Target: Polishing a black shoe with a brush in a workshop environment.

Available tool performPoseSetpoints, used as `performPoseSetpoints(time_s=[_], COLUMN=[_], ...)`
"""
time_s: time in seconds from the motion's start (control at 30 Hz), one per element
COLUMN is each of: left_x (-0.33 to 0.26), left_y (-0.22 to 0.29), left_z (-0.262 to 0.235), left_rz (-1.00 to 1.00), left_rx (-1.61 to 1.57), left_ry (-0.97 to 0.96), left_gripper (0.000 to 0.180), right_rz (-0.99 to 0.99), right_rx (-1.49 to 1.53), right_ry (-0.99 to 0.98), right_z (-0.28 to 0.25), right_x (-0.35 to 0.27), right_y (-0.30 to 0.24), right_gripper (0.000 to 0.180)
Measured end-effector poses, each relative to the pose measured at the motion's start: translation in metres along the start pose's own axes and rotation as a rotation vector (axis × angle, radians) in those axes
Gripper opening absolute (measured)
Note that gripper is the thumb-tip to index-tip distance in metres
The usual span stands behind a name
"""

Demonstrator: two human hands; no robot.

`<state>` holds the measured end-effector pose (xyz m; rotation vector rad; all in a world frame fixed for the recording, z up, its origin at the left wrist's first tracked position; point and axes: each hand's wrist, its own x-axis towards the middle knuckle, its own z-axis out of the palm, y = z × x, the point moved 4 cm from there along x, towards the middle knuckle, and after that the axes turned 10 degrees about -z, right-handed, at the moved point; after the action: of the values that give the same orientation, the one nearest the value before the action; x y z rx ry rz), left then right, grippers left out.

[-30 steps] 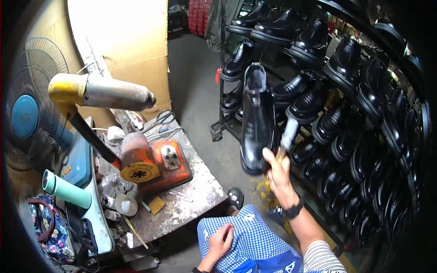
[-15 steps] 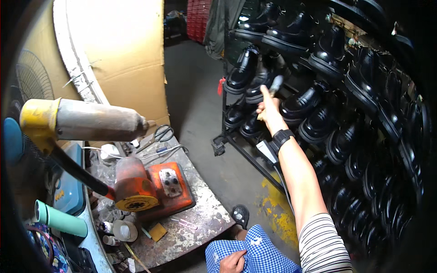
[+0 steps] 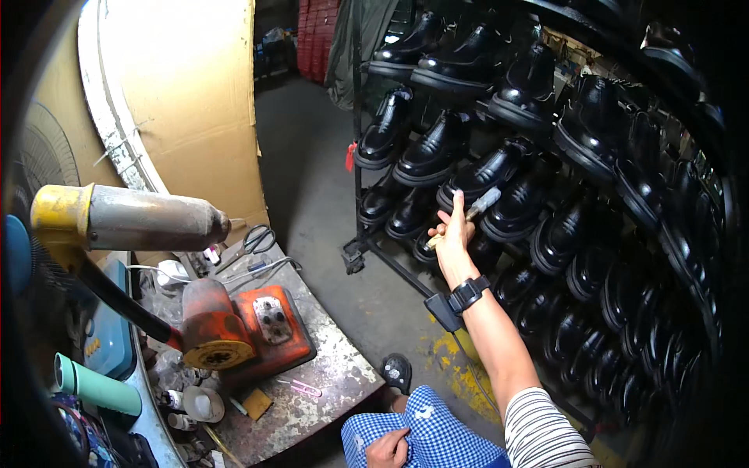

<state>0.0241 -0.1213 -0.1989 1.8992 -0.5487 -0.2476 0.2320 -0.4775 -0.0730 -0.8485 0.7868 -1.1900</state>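
My right hand (image 3: 455,238) is closed around a brush (image 3: 485,203) with pale bristles and a light wooden handle. The brush is in front of a black leather shoe (image 3: 493,169) on the rack; whether the bristles touch it I cannot tell. A black band with a dark box-like device (image 3: 445,312) is on my right wrist. Low in the view, my left hand (image 3: 388,448) lies on my blue checked apron (image 3: 437,429) with curled fingers. Its palm is hidden, so what it holds, if anything, does not show.
A wheeled rack (image 3: 359,101) carries rows of black shoes on the right. On the left, a worn table (image 3: 343,370) bears an orange machine (image 3: 273,324), scissors (image 3: 256,240), a yellow sponge-like block (image 3: 257,404) and small bottles. A green tumbler (image 3: 101,384) lies beside it.
My right hand and the brush have come lower, toward a different shoe, and the brush is tilted more to the right. The view has shifted slightly right. My left hand stays on the apron.
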Motion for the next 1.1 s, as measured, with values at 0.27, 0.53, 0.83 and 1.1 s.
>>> performPoseSetpoints(time_s=[0.27,0.53,0.83,1.1], left_x=[-0.008,-0.012,-0.012,-0.014], left_y=[-0.001,-0.003,-0.003,-0.015], left_z=[0.001,0.001,0.001,-0.001], left_rz=[-0.005,0.020,0.087,-0.231], left_rx=[0.021,0.053,0.084,-0.347], left_ry=[-0.013,0.036,0.034,0.046], left_gripper=[0.019,0.018,0.017,0.024], right_rz=[0.104,0.257,0.570,0.728], right_rx=[-0.132,0.059,0.175,0.088], right_ry=[0.085,-0.280,-0.782,-0.835], right_z=[0.002,-0.030,-0.183,-0.248], right_x=[0.027,-0.041,-0.154,-0.218], right_y=[-0.019,-0.028,-0.013,-0.037], right_gripper=[0.058,0.038,0.038,0.058])
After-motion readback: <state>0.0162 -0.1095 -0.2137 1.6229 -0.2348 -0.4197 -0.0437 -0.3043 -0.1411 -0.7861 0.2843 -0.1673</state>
